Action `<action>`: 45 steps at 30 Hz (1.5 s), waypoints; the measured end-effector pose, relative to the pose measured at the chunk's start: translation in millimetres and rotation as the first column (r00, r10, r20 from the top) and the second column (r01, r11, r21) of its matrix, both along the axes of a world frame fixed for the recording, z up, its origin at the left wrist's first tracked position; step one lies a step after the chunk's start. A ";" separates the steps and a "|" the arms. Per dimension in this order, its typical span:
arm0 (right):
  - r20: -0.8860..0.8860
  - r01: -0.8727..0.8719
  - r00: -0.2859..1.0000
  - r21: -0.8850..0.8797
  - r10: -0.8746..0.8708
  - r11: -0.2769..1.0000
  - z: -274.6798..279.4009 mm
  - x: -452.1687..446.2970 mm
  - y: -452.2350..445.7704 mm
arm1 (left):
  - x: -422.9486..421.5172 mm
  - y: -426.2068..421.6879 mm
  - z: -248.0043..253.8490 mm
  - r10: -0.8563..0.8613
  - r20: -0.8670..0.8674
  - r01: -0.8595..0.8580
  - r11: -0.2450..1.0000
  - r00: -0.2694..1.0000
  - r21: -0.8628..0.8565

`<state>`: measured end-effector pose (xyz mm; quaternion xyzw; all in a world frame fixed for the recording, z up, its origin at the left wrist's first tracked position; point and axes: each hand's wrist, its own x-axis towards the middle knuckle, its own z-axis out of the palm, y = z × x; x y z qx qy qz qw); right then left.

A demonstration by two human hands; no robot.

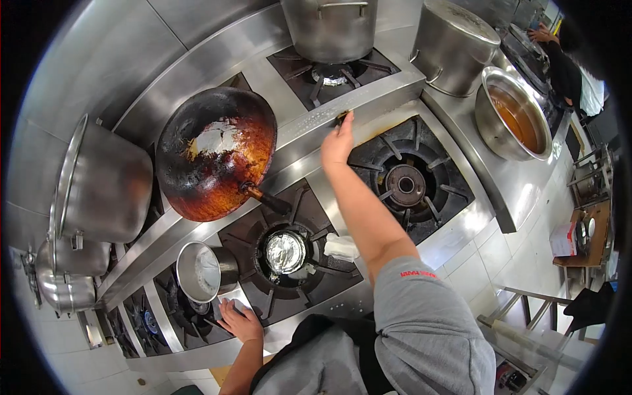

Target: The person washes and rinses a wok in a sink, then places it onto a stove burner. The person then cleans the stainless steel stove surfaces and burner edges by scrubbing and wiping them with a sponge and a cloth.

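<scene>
My right hand (338,141) reaches forward to the raised steel ledge, its fingers closed at a small dark item (342,117) too small to name. Below and left of it, my left hand (241,321) lies with fingers spread on the stove's front edge (245,299), holding nothing. Just above that hand is a small steel pot (197,272) with something whitish inside. A foil-covered burner centre (285,252) shows between my hands, with a crumpled white cloth (341,247) at its right. The right burner (404,186) holds no pan.
A large blackened wok (217,155) rests at the back left, its handle toward me. Tall steel pots (108,184) stand left, and others (454,49) at the back. A steel bowl (513,115) of brown liquid sits right. Another person's hand (544,34) shows top right.
</scene>
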<state>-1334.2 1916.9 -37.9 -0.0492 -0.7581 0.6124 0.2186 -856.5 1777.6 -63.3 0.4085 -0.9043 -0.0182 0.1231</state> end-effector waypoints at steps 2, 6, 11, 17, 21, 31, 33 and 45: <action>0.029 0.026 0.999 -0.059 -0.025 0.998 1.8 -16.9 16.6 | 2.1 -1.0 0.4 -0.005 0.010 0.005 1.000 1.000 -0.002; -0.054 0.144 0.987 -0.121 -0.151 0.982 5.2 -3.0 -13.0 | -0.7 1.7 0.8 -0.008 0.010 0.008 1.000 1.000 0.002; -0.114 0.092 0.989 0.010 -0.090 0.996 -6.4 -6.9 3.0 | -0.8 2.0 4.0 -0.015 0.026 0.014 0.999 1.000 0.029; 0.113 0.033 0.993 -0.097 -0.022 0.995 -2.3 -5.3 1.0 | -2.7 2.5 3.1 -0.007 0.005 0.007 1.000 1.000 -0.003; 0.188 -0.348 0.922 0.026 0.338 0.937 11.3 87.3 -0.2 | 1.2 -1.5 -2.4 -0.007 0.000 0.007 1.000 1.000 -0.019; 0.089 -0.346 0.734 0.902 0.674 0.259 -23.4 88.1 -24.4 | 1.4 -1.7 -1.3 0.029 -0.054 -0.035 0.993 0.998 -0.110; 0.137 -0.371 0.690 0.910 0.710 0.184 -18.1 78.0 -26.9 | 3.8 -0.7 -6.0 0.115 -0.073 -0.127 0.974 0.991 -0.188; 0.222 -0.371 0.890 0.860 0.398 0.350 -10.5 -125.0 208.9 | 0.6 48.0 -36.9 0.634 -0.105 -0.643 0.757 0.766 -0.116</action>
